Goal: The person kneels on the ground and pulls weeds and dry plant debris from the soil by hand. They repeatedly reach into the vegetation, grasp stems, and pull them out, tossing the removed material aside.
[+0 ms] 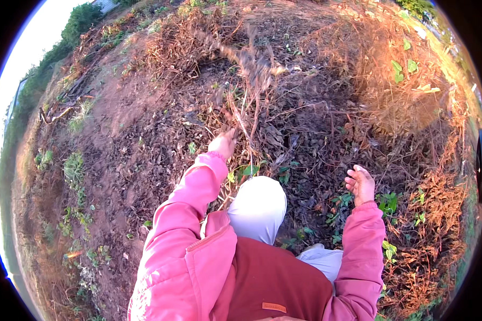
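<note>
My left hand [223, 143] reaches forward over the ground in a pink sleeve, its fingers pointing away from me. Right beside it stand dry brown stalks [243, 116], topped by a motion-blurred clump of withered leaves [255, 66]. Whether the fingers touch or grip these stalks cannot be made out. On the other side, my right hand [360, 184] is raised above leaf litter, fingers loosely bent and holding nothing. Between the two arms, my knee [259, 204] in pale trousers juts forward, with small green leaves [251, 170] just past it.
Dark dead leaves [305, 152] cover the ground ahead. A heap of dry stems [180, 52] lies at the upper left, near bare soil [112, 104]. Orange-brown dried brush [429, 224] spreads at the right. A crooked branch [60, 114] rests far left.
</note>
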